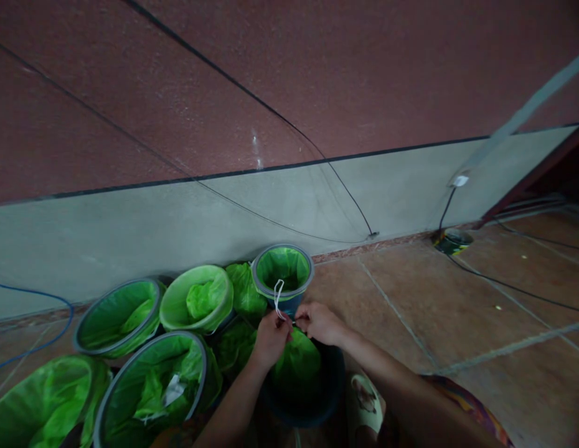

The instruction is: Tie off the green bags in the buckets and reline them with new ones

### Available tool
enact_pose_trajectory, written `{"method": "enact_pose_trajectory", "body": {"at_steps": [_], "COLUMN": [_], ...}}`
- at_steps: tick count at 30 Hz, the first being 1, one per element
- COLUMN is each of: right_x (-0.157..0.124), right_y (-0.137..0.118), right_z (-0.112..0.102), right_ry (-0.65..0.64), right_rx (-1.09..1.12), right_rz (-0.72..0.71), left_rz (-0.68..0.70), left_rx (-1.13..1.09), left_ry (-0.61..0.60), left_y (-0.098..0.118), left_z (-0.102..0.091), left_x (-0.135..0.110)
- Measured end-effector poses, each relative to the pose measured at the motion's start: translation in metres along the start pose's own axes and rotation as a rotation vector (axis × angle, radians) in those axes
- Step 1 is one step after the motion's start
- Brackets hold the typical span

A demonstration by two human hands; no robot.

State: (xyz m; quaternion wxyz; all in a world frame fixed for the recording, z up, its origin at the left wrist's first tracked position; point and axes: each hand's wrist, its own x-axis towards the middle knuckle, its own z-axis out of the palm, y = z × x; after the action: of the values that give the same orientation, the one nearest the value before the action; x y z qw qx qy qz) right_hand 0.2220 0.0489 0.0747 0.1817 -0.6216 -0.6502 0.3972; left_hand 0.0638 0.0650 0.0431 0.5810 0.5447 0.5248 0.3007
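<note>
My left hand [271,339] and my right hand [321,323] meet over a dark blue bin [312,407] lined with a green plastic bag [296,361]. Both hands pinch a thin white drawstring [279,298] that loops up between them. Fingers of both hands are closed on the string. Just behind stands a smaller bin [282,271] with a green liner, close to the wall.
Several more green-lined bins [116,317] cluster to the left along the wall [177,218]. Black cables [345,193] run down the wall to the tiled floor [457,298]. A blue cable [32,292] lies at far left. A small round object [452,241] sits by the wall at right.
</note>
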Motion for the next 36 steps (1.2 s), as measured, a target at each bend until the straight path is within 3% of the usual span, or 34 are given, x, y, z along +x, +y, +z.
{"method": "enact_pose_trajectory", "body": {"at_steps": [6, 10, 17, 24, 29, 33, 36], "right_x": [-0.002, -0.004, -0.003, -0.005, 0.002, 0.005, 0.004], "right_y": [0.0, 0.0, 0.002, -0.004, 0.002, 0.007, 0.007], "right_z": [-0.002, -0.004, -0.008, -0.009, 0.002, 0.008, 0.008], "right_ry": [-0.201, -0.3, -0.236, -0.126, -0.101, -0.145, -0.105], "right_rx": [0.07, 0.093, -0.049, -0.094, 0.116, 0.431, 0.521], "right_rz": [0.067, 0.054, 0.1, 0.015, -0.02, 0.079, 0.146], "left_rz": [-0.061, -0.018, 0.096, 0.152, 0.12, 0.086, 0.043], "left_rx": [-0.114, -0.104, 0.007, 0.018, -0.051, -0.228, -0.308], "left_ry": [0.05, 0.082, 0.054, 0.043, 0.081, 0.116, 0.118], "left_y": [0.002, 0.003, -0.001, -0.005, -0.004, -0.002, 0.0], "left_z": [-0.001, -0.005, -0.01, -0.005, 0.001, 0.004, 0.004], "left_x": [-0.002, -0.001, 0.005, 0.006, 0.003, 0.003, 0.002]}}
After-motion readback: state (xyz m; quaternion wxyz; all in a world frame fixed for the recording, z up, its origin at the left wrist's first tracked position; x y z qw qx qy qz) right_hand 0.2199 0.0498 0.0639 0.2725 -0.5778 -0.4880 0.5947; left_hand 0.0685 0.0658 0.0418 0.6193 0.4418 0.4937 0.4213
